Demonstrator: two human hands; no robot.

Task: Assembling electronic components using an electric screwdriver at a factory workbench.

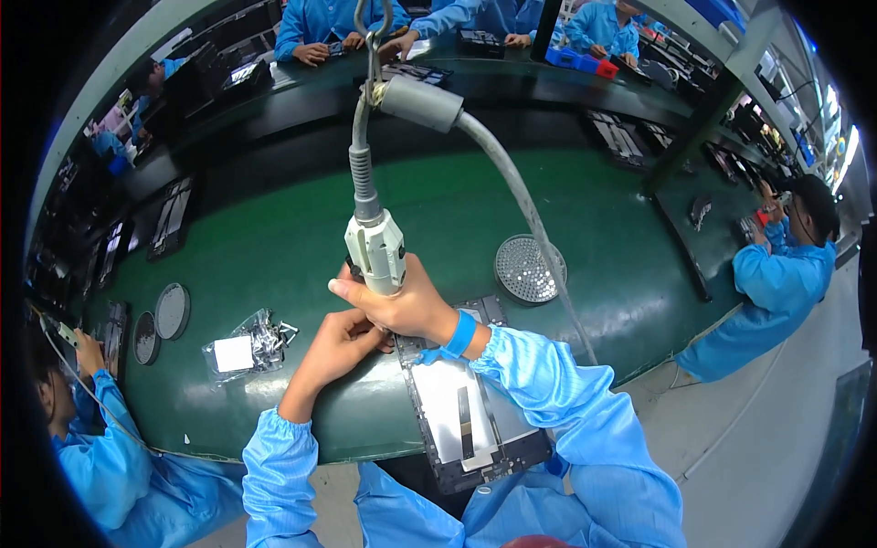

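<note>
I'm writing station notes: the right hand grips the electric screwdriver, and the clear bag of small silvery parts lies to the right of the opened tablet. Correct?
Not quite: the clear bag of small silvery parts lies left, not right, of the opened tablet, as the head view shows. The right hand does grip the electric screwdriver.

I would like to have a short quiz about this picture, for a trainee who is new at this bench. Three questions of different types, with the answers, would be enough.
1. Open question: What does the camera wearer's right hand grip?
2. True or false: The clear bag of small metal parts lies to the left of the wearer's left hand.
3. Multiple choice: Where is the blue wristband?
A) On the left wrist
B) On the right wrist
C) On the table

Key:
1. A white corded tool
2. True
3. B
</note>
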